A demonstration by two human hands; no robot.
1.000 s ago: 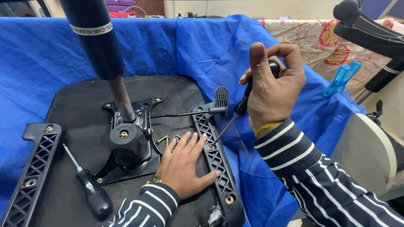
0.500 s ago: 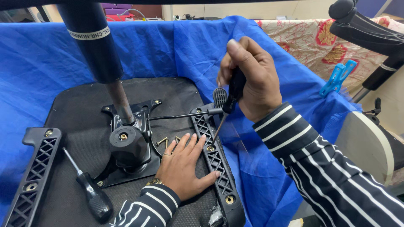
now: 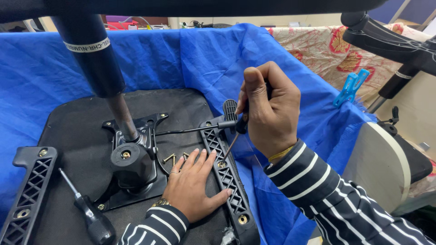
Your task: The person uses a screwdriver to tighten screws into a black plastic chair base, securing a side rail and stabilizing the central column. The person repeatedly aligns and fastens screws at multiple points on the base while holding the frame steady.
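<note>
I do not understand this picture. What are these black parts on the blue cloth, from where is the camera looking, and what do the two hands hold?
The camera sits on the person's head and looks down at their own hands. An upturned office chair seat lies on a blue cloth, its metal mechanism and black column pointing up. The right hand holds a screwdriver, tip at a screw hole in the black armrest bracket. The left hand lies flat on the seat beside that bracket. Loose brass screws and a second screwdriver lie nearby.
</note>
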